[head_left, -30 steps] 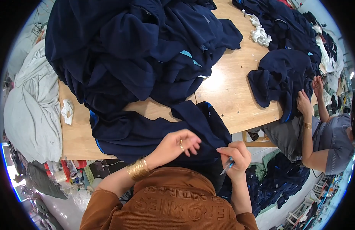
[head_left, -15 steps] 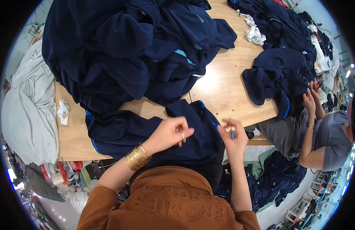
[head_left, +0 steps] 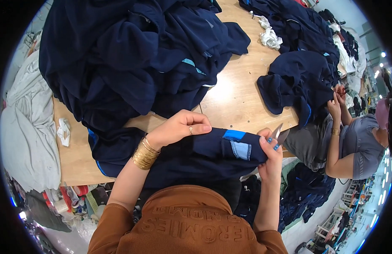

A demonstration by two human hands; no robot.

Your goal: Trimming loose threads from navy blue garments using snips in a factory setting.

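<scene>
A navy garment (head_left: 191, 158) stretches between my two hands at the near edge of the table. My left hand (head_left: 177, 128) pinches its upper edge between thumb and fingers. My right hand (head_left: 270, 156) grips the garment's right end, fingers closed. Thread snips (head_left: 281, 135) with pointed metal blades and blue parts also sit in that hand, blades pointing up past the fingers. Between the hands, a bright blue strip (head_left: 235, 135) and a light blue patch (head_left: 241, 150) show on the cloth.
A large navy garment pile (head_left: 115, 63) covers the back left of the wooden table (head_left: 234, 97). Pale grey cloth (head_left: 28, 135) hangs at far left. A co-worker (head_left: 352, 139) handles a navy garment (head_left: 297, 80) at right. White scraps (head_left: 270, 36) lie beyond.
My left hand has taken hold of the garment's edge. My right hand has moved right and now holds the garment's end, the snips' blades showing. The blue strip and patch have come into view.
</scene>
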